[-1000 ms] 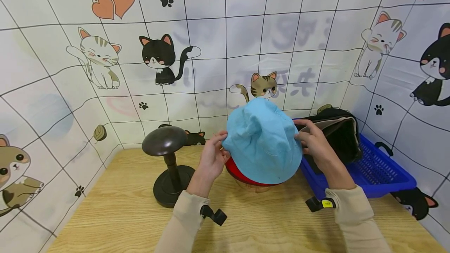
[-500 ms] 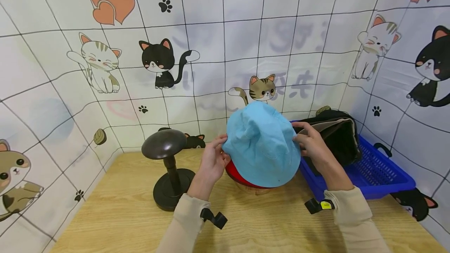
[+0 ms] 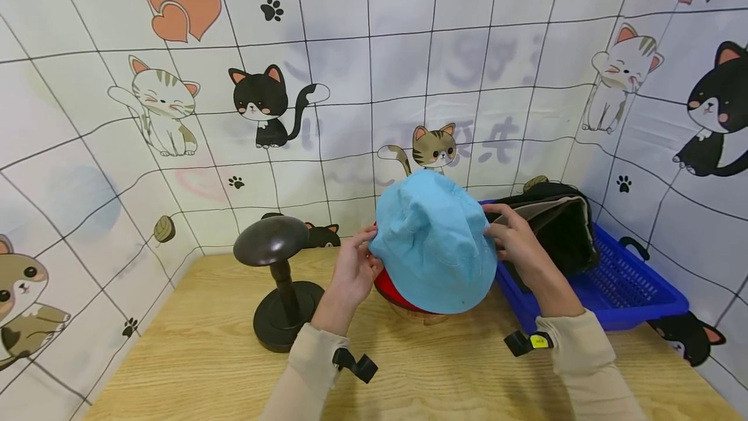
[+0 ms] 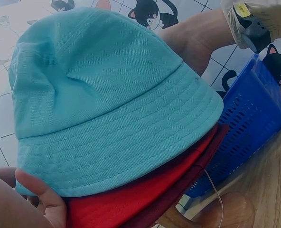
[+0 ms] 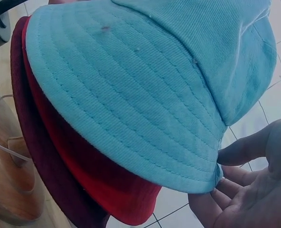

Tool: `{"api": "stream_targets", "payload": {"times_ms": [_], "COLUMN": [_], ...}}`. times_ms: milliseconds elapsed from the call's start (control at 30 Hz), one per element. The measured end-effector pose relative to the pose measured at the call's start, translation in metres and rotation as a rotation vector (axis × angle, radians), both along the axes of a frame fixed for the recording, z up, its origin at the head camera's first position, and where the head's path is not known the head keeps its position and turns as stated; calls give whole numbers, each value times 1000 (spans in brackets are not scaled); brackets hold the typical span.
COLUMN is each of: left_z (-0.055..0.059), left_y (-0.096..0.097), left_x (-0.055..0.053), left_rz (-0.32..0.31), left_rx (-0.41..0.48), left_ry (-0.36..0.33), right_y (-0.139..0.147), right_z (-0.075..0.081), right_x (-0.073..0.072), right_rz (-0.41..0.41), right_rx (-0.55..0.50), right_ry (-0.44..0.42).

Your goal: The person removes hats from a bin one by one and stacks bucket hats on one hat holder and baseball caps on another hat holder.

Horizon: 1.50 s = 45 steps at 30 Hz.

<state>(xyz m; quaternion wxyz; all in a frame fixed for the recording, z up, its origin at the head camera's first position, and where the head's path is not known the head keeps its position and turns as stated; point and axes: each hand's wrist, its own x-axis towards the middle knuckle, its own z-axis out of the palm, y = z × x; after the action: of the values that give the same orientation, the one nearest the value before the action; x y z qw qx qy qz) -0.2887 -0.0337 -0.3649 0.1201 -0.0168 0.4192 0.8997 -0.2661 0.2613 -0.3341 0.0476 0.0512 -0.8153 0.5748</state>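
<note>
A light-blue bucket hat [image 3: 435,245] sits tilted over a red hat [image 4: 131,202], with a maroon hat [image 5: 69,199] beneath that. My left hand [image 3: 352,271] pinches the blue brim at its left side, thumb and fingers right at the edge. On the opposite side, my right hand [image 3: 520,242] pinches the same brim between thumb and fingers, as the right wrist view shows closely. Under the stacked hats stands a round wooden base [image 5: 12,190]; the upper part of that stand is hidden by the hats.
To the left is a dark stand [image 3: 280,284] with a domed top. A blue basket [image 3: 631,284] behind my right forearm holds dark items [image 3: 575,232], one with an opening. The wooden table [image 3: 193,356] meets a cat-patterned wall covering.
The head view has tilted up slightly. Both hands keep their grip on the light-blue hat, which shifts only slightly left, showing a bit of red brim at its left edge.
</note>
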Motion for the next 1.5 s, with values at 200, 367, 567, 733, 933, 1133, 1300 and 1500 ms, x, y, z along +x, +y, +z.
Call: {"api": "stream_targets", "payload": {"times_ms": [200,367,567,733,933,1133,1300,1500], "left_z": [0,0,1,3,6,10,11,8], "left_y": [-1,-1,-1,-2,-4,-6,-7,-7], "left_x": [0,1,1,1,3,3,3,3], "left_rz": [4,4,9,20,40,53,63,61], "left_rx": [7,13,10,-8,-21,-39,-50,-55], "left_ry": [-13,-25,-22,-6,14,65,96,78], "right_y": [-1,-2,-2,-1,1,2,3,2], "right_z": [0,1,1,0,0,6,5,2], "right_x": [1,1,1,1,1,5,3,1], "right_rz": [1,-3,-7,-7,-4,-16,-24,-6], "right_rx": [6,4,0,-7,-18,1,16,23], "right_ry": [5,1,-4,10,39,73,58,11]}}
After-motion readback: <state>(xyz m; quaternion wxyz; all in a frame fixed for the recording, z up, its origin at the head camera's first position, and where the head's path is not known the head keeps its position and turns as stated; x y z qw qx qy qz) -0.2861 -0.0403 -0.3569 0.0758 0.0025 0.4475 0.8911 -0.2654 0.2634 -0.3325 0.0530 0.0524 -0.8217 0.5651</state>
